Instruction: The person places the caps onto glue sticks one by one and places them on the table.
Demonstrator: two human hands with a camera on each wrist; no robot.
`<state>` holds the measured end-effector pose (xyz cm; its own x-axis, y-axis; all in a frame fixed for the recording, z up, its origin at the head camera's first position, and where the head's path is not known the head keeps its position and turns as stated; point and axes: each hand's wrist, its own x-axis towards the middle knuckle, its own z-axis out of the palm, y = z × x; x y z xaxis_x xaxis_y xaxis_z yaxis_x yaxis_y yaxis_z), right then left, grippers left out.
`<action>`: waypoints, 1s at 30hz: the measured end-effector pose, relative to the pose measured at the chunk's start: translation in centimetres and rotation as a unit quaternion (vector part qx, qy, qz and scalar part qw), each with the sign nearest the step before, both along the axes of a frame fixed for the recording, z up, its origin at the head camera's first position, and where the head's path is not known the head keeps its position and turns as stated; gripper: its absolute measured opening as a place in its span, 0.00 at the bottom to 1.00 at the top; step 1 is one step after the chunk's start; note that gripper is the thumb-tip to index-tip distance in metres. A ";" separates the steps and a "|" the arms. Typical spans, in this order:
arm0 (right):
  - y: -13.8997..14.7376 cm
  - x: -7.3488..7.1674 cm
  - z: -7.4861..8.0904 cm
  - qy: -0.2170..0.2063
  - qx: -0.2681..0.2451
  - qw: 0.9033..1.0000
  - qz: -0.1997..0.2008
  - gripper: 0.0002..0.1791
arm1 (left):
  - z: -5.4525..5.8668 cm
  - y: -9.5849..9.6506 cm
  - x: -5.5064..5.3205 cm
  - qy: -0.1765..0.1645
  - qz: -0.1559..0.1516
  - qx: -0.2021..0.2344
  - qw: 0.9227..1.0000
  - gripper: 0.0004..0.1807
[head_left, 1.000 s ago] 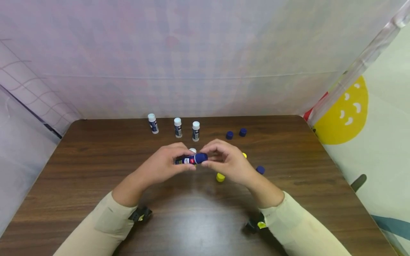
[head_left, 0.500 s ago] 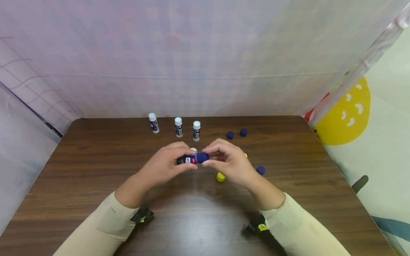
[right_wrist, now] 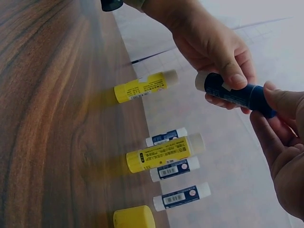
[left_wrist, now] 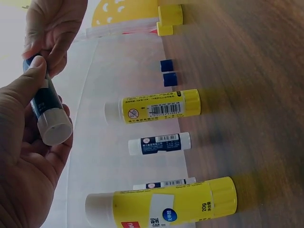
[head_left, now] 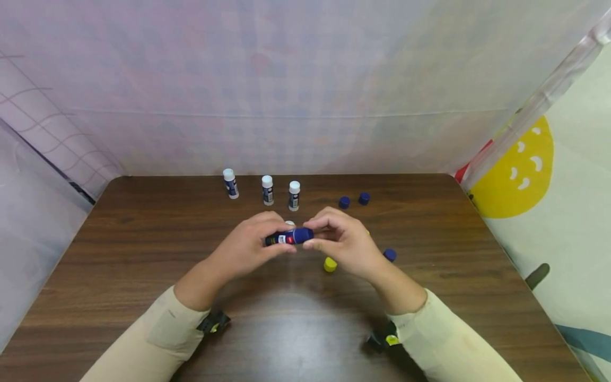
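My left hand [head_left: 243, 241] grips a dark blue glue stick [head_left: 281, 239], holding it nearly level above the table. At its right end, the thumb and fingers of my right hand [head_left: 346, 239] pinch the blue cap [head_left: 304, 235], which sits on the stick's end. The stick's white base [left_wrist: 56, 127] points toward the camera in the left wrist view. Just below the hands stand two yellow glue sticks, one [right_wrist: 159, 154] nearer the right hand and another [right_wrist: 145, 88] nearer the left; the head view mostly hides them.
Three blue-and-white glue sticks [head_left: 231, 184] [head_left: 268, 190] [head_left: 294, 196] stand at the table's back edge. Loose blue caps [head_left: 344, 202] [head_left: 364, 198] [head_left: 389, 255] lie to the right. A yellow cap [head_left: 330, 264] is below my right hand; another yellow cap [left_wrist: 171, 15] stands beyond it.
Both hands keep the same hold on the glue stick and its cap. The whole head view shifts very slightly, and the hands appear a touch farther right.
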<state>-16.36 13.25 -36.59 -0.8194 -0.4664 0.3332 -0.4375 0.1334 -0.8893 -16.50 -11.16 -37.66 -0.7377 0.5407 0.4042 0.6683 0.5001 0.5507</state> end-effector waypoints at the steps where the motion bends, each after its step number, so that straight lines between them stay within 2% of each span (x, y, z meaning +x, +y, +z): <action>1: 0.0 0.0 0.0 0.001 0.000 1.000 0.001 0.15 | 0.0 0.0 0.0 0.001 0.000 0.000 1.000 0.21; 11: 0.0 0.1 0.3 0.007 0.003 1.000 0.006 0.16 | 0.1 -0.1 0.1 0.001 -0.004 0.011 1.000 0.21; 19: 0.1 0.2 0.7 0.036 0.017 0.999 -0.005 0.16 | 0.3 0.0 0.0 -0.028 -0.012 0.043 0.999 0.22; 25: 0.3 0.1 1.0 0.062 0.012 0.998 -0.008 0.18 | 0.3 0.1 -0.1 -0.034 -0.017 0.051 0.998 0.21; 30: 0.6 -0.1 0.9 0.086 0.000 0.996 -0.008 0.18 | 0.6 0.1 -0.2 -0.057 -0.013 0.070 0.996 0.19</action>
